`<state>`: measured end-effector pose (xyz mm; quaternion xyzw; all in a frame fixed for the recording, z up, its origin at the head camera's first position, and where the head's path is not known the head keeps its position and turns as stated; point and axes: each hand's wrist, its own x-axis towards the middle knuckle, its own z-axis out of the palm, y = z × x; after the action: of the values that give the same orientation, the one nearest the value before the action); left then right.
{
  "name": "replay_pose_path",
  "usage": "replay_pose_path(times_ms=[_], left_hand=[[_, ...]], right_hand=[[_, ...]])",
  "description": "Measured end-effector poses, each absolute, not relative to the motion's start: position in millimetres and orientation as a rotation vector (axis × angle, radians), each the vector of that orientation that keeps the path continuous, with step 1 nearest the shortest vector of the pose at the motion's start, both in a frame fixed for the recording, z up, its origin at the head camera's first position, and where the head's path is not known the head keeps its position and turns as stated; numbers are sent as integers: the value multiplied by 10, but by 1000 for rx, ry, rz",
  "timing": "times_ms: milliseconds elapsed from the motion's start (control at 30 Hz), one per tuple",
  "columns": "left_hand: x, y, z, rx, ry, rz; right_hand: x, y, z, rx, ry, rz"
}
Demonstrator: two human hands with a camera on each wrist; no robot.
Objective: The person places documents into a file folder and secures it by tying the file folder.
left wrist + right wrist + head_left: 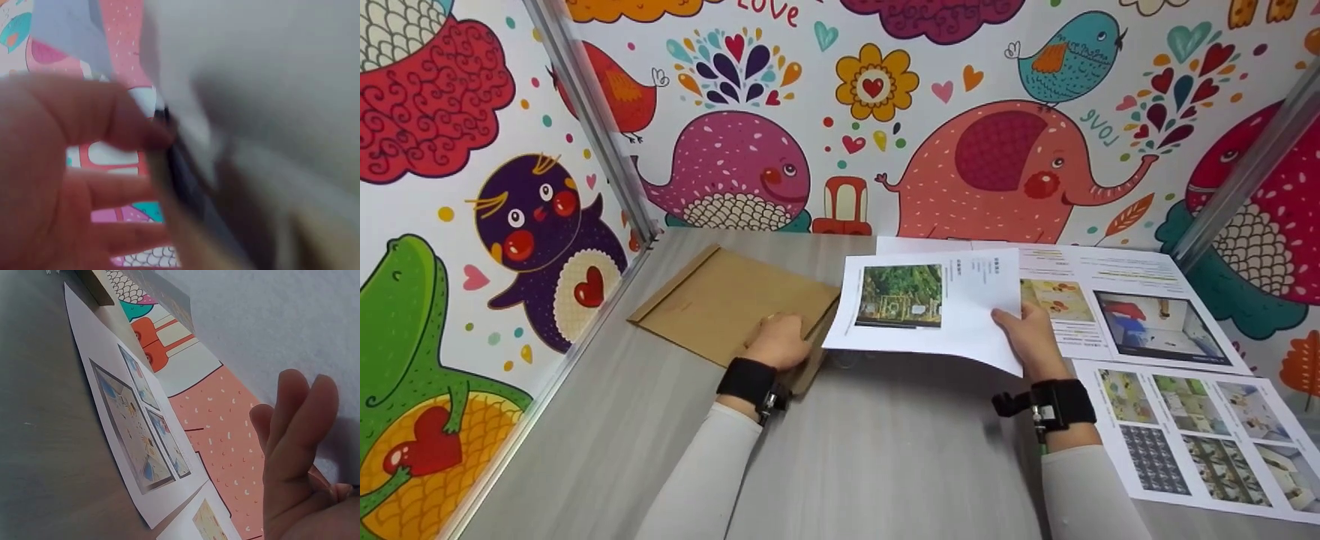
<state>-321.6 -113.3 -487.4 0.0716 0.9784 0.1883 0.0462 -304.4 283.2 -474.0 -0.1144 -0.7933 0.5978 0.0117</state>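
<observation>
A brown kraft paper envelope [727,300] lies slanted on the table's left half. My left hand [776,341] grips it near its right-hand edge, where a flap bends up. In the left wrist view the thumb [107,109] presses on the blurred brown edge. Just right of the envelope, a white printed sheet [975,300] with a photo of greenery is raised, its left edge close by the envelope's opening. My right hand [1035,341] holds this sheet by its right edge, thumb on top. The right wrist view shows the fingers [292,416] behind the sheet's pale underside.
More printed sheets with colour photos lie on the right: one at the back right [1140,270], another nearer [1144,405]. The grey table [900,457] meets cartoon-printed wall panels [847,157] at the back and left, joined by a metal post [592,112].
</observation>
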Motion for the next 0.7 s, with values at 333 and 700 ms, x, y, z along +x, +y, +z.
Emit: replay_pose_path(times_ms=[333,700], left_hand=[[-3283,-941,-4944,25,3214,652],[-3262,-929,-4803,-12,3256,766]], right_hand=[[-2961,2736,-4614,-262,-2516,2006],[-2918,2517,-4533,-171,-2445,2126]])
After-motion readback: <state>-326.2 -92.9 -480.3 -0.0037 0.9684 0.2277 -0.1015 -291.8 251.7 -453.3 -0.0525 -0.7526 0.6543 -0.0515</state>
